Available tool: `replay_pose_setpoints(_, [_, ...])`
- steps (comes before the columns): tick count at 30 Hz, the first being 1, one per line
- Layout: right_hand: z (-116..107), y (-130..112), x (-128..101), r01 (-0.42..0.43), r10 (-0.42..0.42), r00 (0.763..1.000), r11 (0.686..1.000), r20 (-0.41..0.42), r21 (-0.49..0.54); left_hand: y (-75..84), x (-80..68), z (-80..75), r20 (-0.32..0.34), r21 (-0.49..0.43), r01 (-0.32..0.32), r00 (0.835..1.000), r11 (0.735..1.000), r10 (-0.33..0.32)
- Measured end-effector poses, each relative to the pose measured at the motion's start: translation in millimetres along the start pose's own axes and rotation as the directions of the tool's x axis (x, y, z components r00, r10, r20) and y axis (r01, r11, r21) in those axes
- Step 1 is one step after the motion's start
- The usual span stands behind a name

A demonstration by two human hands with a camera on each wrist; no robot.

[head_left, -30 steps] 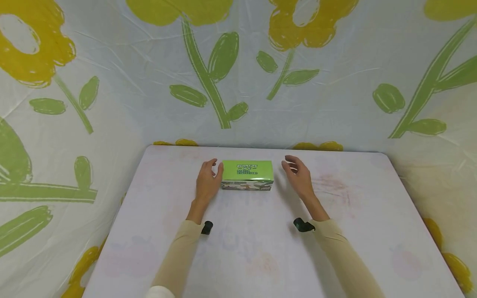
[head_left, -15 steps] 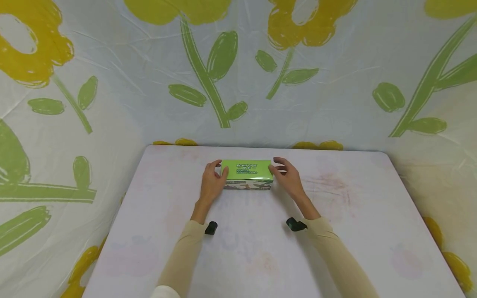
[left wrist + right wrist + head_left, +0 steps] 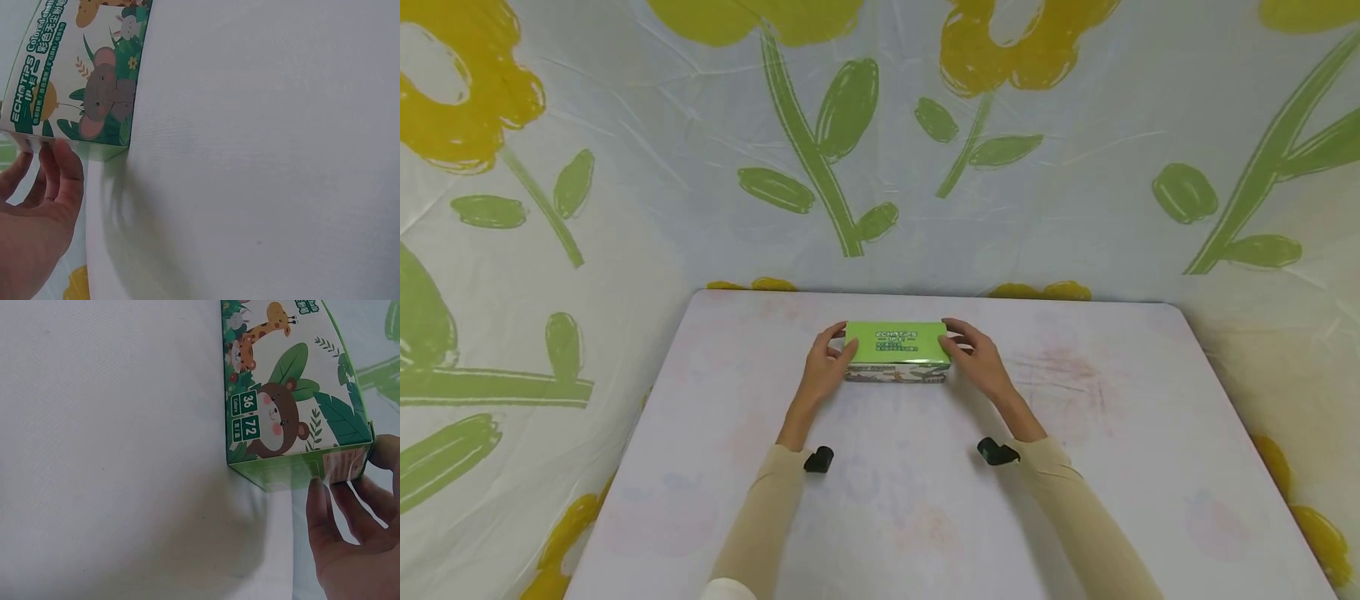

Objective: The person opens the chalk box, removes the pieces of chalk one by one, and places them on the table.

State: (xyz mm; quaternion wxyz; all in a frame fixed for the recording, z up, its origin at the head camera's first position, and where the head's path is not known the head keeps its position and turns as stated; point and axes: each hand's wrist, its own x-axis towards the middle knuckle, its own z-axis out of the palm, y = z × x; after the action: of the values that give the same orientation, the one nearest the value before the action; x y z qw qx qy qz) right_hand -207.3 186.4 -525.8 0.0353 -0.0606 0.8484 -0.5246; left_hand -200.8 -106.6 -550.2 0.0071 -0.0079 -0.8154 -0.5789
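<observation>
A chalk box [image 3: 897, 353] with a bright green lid sits on the table, its long side facing me. At its left end is my left hand [image 3: 822, 373], thumb at the near top edge and fingers curved toward the far corner. My right hand [image 3: 984, 368] holds the opposite end in much the same way. Fingertips meet the end of the chalk box [image 3: 103, 75] in the left wrist view, beside printed cartoon animals. Seen from the right wrist, the chalk box [image 3: 281, 419] shows a bear and the numbers 36 and 72, with the fingers [image 3: 320, 515] against its end.
The pale table [image 3: 895, 517] has faded prints and a reddish smudge [image 3: 1067, 375] to the right of the box. A cloth wall [image 3: 1037, 217] with yellow flowers and green leaves rises behind the table's far edge. Dark wrist devices [image 3: 997, 452] sit at both cuffs.
Both hands have come inward onto the ends of the chalk box, the right one across a wider gap. The box stays in nearly the same spot.
</observation>
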Motion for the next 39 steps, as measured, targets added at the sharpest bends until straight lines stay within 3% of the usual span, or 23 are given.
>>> replay_pose_setpoints(7, [-1,0,-5,0.006,-0.006,1.000,1.000,0.010,0.006,-3.4,-6.2,-3.1,0.036,-0.008,-0.002,0.999,1.000,0.002])
replay_pose_setpoints(10, [-1,1,-7,-0.002,0.002,1.000,1.000,0.011,0.008,-1.7,-11.6,-6.6,0.092,-0.022,-0.012,0.996,1.000,0.014])
replay_pose_setpoints(16, [-1,-1,-13,-0.001,0.001,1.000,1.000,0.014,0.012,-17.6,-17.7,-10.9,0.209,-0.065,-0.022,0.977,0.998,0.035])
replay_pose_setpoints(23, [0,-3,-20,0.021,-0.021,1.000,1.000,0.014,-0.012,-26.8,-19.6,-16.4,0.265,-0.126,-0.030,0.962,0.992,0.063])
replay_pose_setpoints(31, [-1,-4,-23,0.018,-0.016,1.000,0.998,0.026,-0.055,-28.5,-15.9,-21.5,0.333,-0.177,0.027,0.942,0.984,0.034])
replay_pose_setpoints(35, [-6,-8,-24,0.117,-0.115,0.993,0.984,0.026,-0.135,-26.8,-13.8,-22.0,0.344,-0.187,0.038,0.939,0.982,0.029])
replay_pose_setpoints(39, [-9,-17,-21,0.264,-0.255,0.964,0.937,0.070,-0.229,-25.1,-12.3,-22.2,0.350,-0.212,0.037,0.936,0.977,0.041])
